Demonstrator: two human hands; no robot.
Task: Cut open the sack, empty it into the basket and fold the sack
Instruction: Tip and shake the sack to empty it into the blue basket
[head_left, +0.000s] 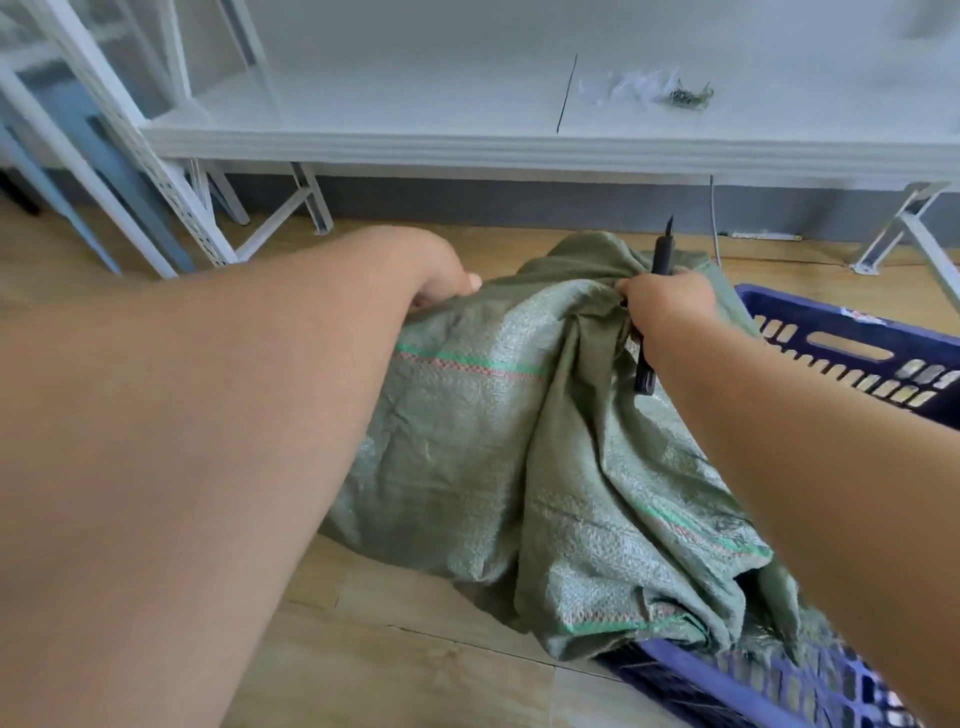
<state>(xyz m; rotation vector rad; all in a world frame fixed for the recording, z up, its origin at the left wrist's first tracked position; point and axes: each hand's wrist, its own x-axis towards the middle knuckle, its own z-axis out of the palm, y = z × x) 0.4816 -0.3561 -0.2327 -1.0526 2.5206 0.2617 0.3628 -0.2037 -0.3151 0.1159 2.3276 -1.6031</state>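
Sack (467, 441) gripped between both hands

A crumpled grey-green woven plastic sack (467, 441) with thin green and red stripes lies slumped on the floor beneath both hands, its far edge bunched up at the fingers and its near-right end draped over the rim of a dark blue slotted plastic basket (841, 348), which sits right of the right hand. A slim black utility knife (655, 306) stands nearly upright in the right hand, blade tip up.

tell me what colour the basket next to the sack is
Blue basket, clearest in the head view.
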